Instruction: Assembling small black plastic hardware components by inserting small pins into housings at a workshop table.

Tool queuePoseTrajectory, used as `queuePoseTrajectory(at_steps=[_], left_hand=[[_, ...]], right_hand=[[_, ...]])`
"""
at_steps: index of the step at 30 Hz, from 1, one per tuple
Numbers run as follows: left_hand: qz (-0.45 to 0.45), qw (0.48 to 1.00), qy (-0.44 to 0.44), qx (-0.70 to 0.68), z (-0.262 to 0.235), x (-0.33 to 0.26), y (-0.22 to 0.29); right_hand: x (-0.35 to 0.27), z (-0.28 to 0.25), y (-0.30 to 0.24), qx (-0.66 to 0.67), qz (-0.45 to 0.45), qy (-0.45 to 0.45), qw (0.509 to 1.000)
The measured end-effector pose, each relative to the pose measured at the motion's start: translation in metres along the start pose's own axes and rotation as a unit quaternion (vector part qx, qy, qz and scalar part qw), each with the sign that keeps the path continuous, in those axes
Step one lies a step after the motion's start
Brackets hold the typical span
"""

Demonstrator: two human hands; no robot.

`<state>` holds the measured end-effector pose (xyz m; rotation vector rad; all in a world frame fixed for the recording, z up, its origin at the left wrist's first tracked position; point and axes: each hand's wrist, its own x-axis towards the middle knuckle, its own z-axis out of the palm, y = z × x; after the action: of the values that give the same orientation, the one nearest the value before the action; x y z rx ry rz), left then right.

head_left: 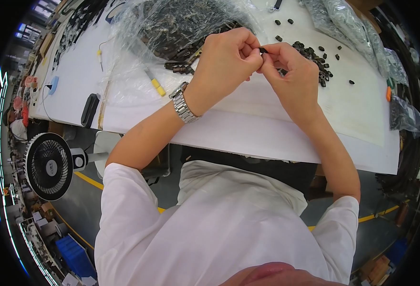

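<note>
Over the white table, my left hand (227,58) and my right hand (293,76) meet fingertip to fingertip, both closed in a pinch. Between them shows a small black part (263,50); its exact kind is too small to tell, and fingers hide most of it. Beside and partly behind my right hand lies a loose pile of small black pieces (323,66), with a few scattered around it. A clear plastic bag (171,28) full of dark pieces lies beyond my left hand, some of them spilling from its near edge.
On the white table (248,128) lie a yellow-handled tool (157,86), a black case (90,110) and, farther left, black strips (78,26). More clear bags (346,28) lie at the far right. A fan (50,166) stands left of the table.
</note>
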<state>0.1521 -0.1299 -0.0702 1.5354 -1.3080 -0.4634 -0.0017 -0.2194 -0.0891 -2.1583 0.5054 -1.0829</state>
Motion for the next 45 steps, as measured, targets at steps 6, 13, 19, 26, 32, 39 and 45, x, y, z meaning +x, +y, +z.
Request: queuePoseTrajectory(at_steps=[6,13,19,26,32,39,45], left_hand=[[0.132,0.979,0.014,0.154,-0.009,-0.001,-0.002],[-0.026,0.988,-0.080,-0.133,-0.018,0.005,-0.001],[-0.040,0.995,-0.039,-0.081,-0.013,0.001,0.001],[0.042,0.998,0.020,0.050,-0.005,-0.001,-0.004],[0.125,0.983,0.037,0.127,-0.005,0.000,-0.008],[0.004,0.994,-0.090,-0.069,-0.021,0.010,-0.005],[-0.011,0.993,-0.080,-0.081,-0.019,0.008,-0.009]], right_hand=[[0.013,-0.015,-0.006,0.133,0.131,-0.070,0.980],[0.015,-0.021,0.017,0.356,0.149,-0.140,0.912],[0.006,-0.010,0.006,0.309,0.153,-0.077,0.935],[0.001,-0.002,0.009,0.339,0.178,-0.062,0.922],[-0.001,-0.001,0.005,0.305,0.179,-0.076,0.932],[0.005,-0.013,0.033,0.498,0.229,-0.162,0.820],[0.002,-0.006,0.023,0.435,0.234,-0.138,0.858]])
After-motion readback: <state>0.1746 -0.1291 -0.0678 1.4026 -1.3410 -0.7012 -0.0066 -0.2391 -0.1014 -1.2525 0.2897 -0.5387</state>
